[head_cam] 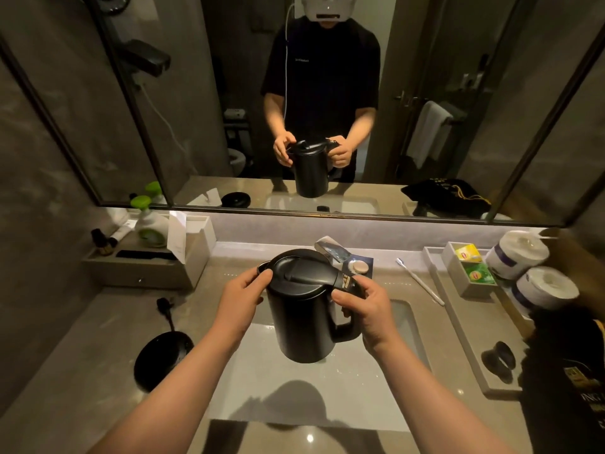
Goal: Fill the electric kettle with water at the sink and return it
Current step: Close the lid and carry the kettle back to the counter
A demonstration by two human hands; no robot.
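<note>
A black electric kettle (306, 317) hangs upright in the air above the white sink basin (278, 385), lid down. My right hand (366, 306) grips its handle on the right side. My left hand (239, 301) rests its fingers on the lid's left edge by the spout. The chrome tap (330, 250) sticks out just behind the kettle's lid. The kettle's round black base (162, 358) lies on the counter to the left of the basin, its cord and plug (165, 306) trailing toward the back.
A grey organiser tray (144, 267) with a green-capped bottle stands at the back left. On the right are a tray with tea bags (471, 263), two paper rolls (530, 273), a toothbrush (420, 281) and a black bag (566, 371). A wall mirror faces me.
</note>
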